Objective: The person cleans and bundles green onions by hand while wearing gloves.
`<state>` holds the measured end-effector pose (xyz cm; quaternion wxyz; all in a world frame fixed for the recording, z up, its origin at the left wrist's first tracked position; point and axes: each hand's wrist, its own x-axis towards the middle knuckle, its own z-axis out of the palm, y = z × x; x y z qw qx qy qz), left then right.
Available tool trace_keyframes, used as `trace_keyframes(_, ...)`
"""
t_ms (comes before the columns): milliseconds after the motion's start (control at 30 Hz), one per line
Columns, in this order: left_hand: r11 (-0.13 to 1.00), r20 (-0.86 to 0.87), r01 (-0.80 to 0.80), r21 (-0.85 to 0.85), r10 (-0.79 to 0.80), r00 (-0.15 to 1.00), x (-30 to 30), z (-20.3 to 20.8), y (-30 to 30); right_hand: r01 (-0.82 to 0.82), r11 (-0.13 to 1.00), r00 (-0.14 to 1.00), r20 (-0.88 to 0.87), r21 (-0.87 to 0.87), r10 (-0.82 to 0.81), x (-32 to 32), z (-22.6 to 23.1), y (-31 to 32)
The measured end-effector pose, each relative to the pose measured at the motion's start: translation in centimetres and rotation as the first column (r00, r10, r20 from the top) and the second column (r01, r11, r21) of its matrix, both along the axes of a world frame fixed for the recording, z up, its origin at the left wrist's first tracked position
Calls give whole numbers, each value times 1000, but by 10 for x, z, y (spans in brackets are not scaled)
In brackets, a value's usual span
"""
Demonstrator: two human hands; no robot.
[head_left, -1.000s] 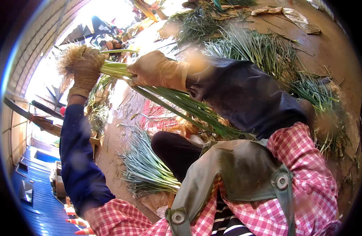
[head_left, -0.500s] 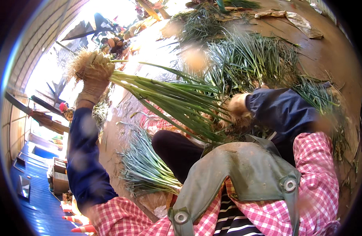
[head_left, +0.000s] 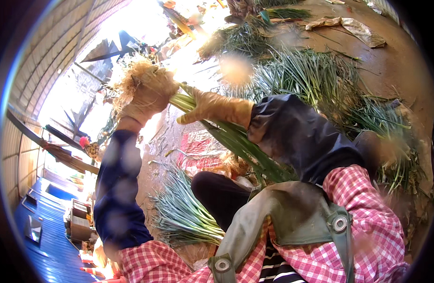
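Left hand (head_left: 150, 95): gloved, closing firmly around the root end of the scallions (head_left: 181, 101); the fingers are wrapping right round the stems.
Roots (head_left: 131, 81): spilling, pale and tangled, out of the left hand on its outer side.
Right hand (head_left: 219, 107): gloved in yellowish tan, lying over the stems just to the right of the left hand and touching them; the thumb is standing away from the fingers, and how tightly the hand is pressing cannot be told.
Scallions: passing from the left hand under the right hand, and sloping down to the right.
Leaves (head_left: 239, 144): trailing, long and green, below the right hand toward the apron (head_left: 292, 221).
Bundle (head_left: 188, 210): lying on the floor (head_left: 391, 61) well below the left hand and slightly to its right, just beside the dark-clad knee (head_left: 217, 193); its leaf tips are pointing left.
Sack (head_left: 198, 146): lying flat, red and crumpled, below the hands.
Heap (head_left: 311, 80): spreading green over the floor, up and to the right of the right hand.
Sheet (head_left: 363, 33): lying pale and creased, beyond the heap from the right hand.
Sleeves (head_left: 117, 188): covering both forearms in dark blue, behind the hands.
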<state>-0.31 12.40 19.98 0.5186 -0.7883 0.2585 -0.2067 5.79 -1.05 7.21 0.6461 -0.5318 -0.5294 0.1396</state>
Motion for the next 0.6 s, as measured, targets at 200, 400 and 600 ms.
trace_keyframes(200, 969, -45, 238, -59, -241, 970, 3, 19, -5, 405, 884, 914, 116, -232, -388, -18, 3, 9)
trace_keyframes(400, 886, 208, -119, -448, 233, 950, 0, 30, 65, 197, 924, 968, -82, -327, -236, -2, 1, -8)
trace_keyframes(600, 626, 209, -232, -745, 549, 810, 45, 9, 115, 140, 938, 971, -144, -316, -193, 8, 1, -34)
